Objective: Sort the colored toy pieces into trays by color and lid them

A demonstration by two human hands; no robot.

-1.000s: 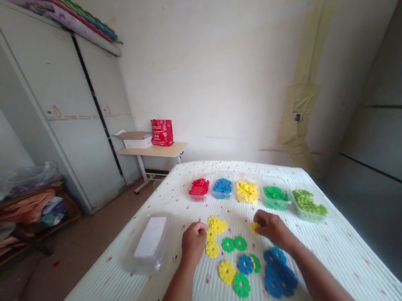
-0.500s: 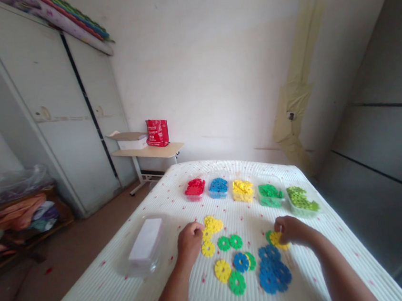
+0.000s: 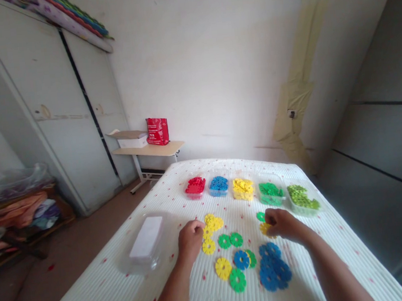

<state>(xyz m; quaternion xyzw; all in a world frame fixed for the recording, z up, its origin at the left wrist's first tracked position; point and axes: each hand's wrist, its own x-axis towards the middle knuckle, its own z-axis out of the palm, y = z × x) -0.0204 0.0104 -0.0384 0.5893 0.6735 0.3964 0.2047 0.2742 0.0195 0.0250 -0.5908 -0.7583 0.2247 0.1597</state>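
Note:
My left hand (image 3: 191,240), its fingers curled closed, rests at the left edge of a group of yellow notched flower discs (image 3: 214,223). Whether anything is between its fingertips is hidden. My right hand (image 3: 282,223) is closed at the rim of a yellow flower disc (image 3: 266,229), partly covering it. A green flower disc (image 3: 260,216) shows just beyond those fingers. Below that hand lies a heap of blue flower discs (image 3: 274,269). Between my hands are two green discs (image 3: 230,240), and nearer me a yellow disc (image 3: 223,268), a blue disc (image 3: 241,259) and a green disc (image 3: 237,279).
Along the far side stand clear tubs of red pieces (image 3: 195,187), blue pieces (image 3: 218,185), yellow pieces (image 3: 243,188), green pieces (image 3: 271,192) and light green pieces (image 3: 302,198). A clear plastic container (image 3: 147,240) with a white block sits at the left on the quilted cover (image 3: 104,294).
My right hand has shifted left and slightly away from me; the yellow and green discs at its fingers moved with it. My left hand has stayed in place.

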